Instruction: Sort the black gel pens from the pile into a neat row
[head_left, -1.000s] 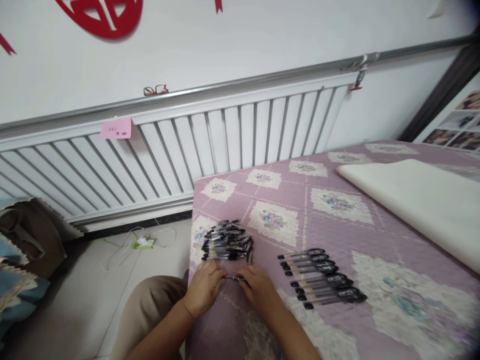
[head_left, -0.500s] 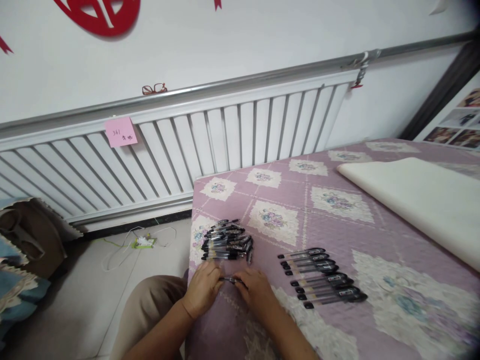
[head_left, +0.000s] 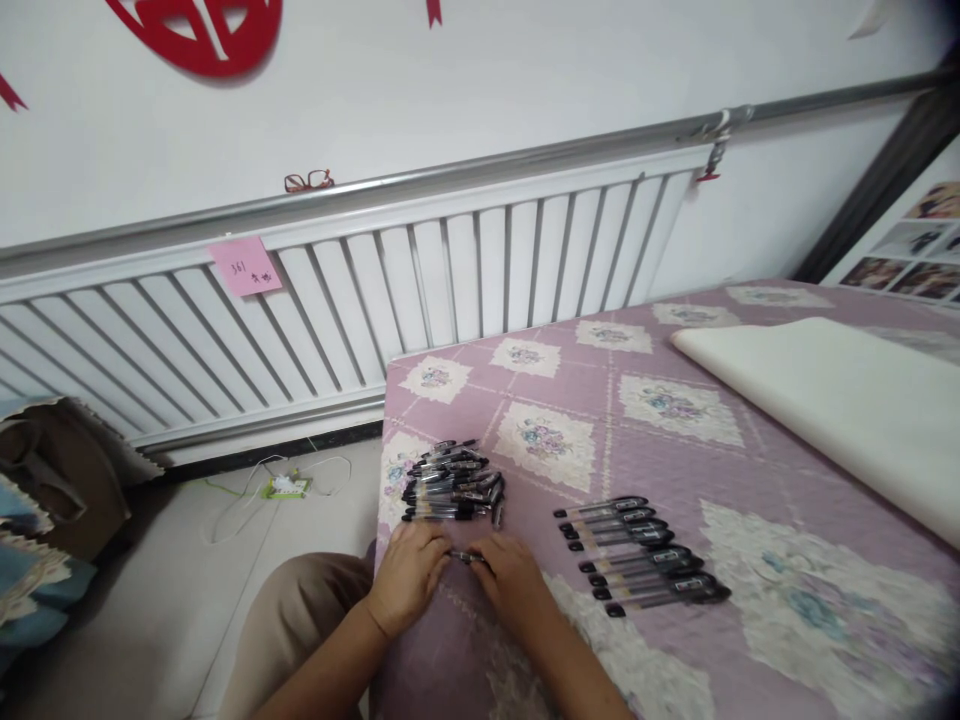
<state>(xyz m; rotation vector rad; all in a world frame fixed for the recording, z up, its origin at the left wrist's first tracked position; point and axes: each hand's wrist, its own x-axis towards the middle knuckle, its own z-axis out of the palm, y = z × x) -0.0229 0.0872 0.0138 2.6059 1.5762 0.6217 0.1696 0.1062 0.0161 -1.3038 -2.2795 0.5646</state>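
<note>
Between my two hands, low over the near left part of the bed, is a black pen (head_left: 465, 556). My left hand (head_left: 410, 572) is closed around its left end, and my right hand (head_left: 510, 580) pinches its right end. The fingers cover most of the pen. Just beyond my hands lies a heap of black and clear pens (head_left: 450, 485), with loose pen caps (head_left: 498, 490) at its right side. To the right of my right hand, several capped pens (head_left: 641, 555) lie side by side in a slanting row.
A purple quilted cover (head_left: 540, 530) with floral patches spreads under everything. A folded cream sheet (head_left: 840, 400) lies at the right. Behind stands a white radiator (head_left: 480, 270) with a pink note (head_left: 244, 267). A power strip (head_left: 289, 486) with cables is on the floor at left.
My hands have barely moved, both still on the pen, which sits slightly higher. The heap and the row of pens look the same.
</note>
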